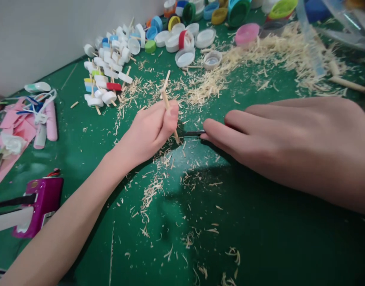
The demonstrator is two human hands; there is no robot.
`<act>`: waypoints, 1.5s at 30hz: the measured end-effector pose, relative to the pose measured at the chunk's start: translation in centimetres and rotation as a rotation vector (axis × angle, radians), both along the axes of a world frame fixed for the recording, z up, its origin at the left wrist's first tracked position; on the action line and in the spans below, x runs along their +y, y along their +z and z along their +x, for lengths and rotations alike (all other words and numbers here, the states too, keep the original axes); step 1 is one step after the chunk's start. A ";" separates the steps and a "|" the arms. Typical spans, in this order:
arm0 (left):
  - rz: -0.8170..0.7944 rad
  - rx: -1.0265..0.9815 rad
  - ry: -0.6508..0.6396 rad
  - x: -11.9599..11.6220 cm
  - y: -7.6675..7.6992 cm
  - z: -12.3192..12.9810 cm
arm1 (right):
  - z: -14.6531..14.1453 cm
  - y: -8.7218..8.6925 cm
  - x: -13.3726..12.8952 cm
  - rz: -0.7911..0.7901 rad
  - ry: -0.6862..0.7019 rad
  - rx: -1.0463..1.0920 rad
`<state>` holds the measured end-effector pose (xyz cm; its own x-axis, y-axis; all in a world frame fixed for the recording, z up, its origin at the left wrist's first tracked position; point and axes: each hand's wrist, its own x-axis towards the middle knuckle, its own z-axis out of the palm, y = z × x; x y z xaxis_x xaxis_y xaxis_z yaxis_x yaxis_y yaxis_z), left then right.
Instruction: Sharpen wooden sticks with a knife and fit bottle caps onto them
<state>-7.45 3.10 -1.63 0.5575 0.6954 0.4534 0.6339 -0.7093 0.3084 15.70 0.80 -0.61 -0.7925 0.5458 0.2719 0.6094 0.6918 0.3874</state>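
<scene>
My left hand [155,125] is closed around a thin pale wooden stick [165,95], thumb on top. The stick tilts, shows a kink above the thumb, and its lower end comes down close to the table. To the right, my right hand [277,139] is closed on a knife with a thin dark blade [194,133]. Its tip points left, close to the stick's lower end; I cannot tell whether they touch. The knife's handle is hidden in the fingers. Curled wood shavings [154,190] lie around and below both hands.
On the green table [90,167], bottle caps on sticks [111,65] cluster at the back left. Loose caps [185,57] and a heap of shavings [289,43] lie behind my hands. Pink scraps [16,123] and a magenta device [44,198] are at the left.
</scene>
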 end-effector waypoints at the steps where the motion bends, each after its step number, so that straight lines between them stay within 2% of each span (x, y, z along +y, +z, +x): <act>1: -0.009 0.004 0.005 0.0 0.0 0.0 | 0.2 -0.1 0.0 0.011 0.007 0.012; 8: -0.033 0.007 0.001 0.0 0.0 0.0 | -0.4 0.1 -0.4 0.051 0.089 0.148; 10: -0.042 0.007 0.003 0.0 0.1 0.0 | -0.8 0.5 -0.4 0.087 0.081 0.153; 14: -0.039 0.009 -0.008 0.0 0.1 -0.1 | -1.5 1.0 -0.1 0.056 0.010 0.129; 21: -0.011 0.011 -0.011 0.1 0.0 -0.1 | -2.0 0.8 -0.1 0.172 0.084 0.128; 30: -0.029 0.112 0.048 0.2 0.2 -0.2 | -1.7 1.0 0.5 0.058 0.048 0.043; 35: -0.025 0.117 0.045 0.0 0.3 0.0 | -1.5 0.9 0.7 0.051 0.040 -0.047; 39: 0.015 0.081 0.017 0.0 0.2 0.2 | -1.8 0.8 0.5 0.010 0.016 -0.031; 45: -0.016 0.085 0.036 0.0 0.2 0.2 | -1.0 0.2 0.3 0.027 0.086 -0.025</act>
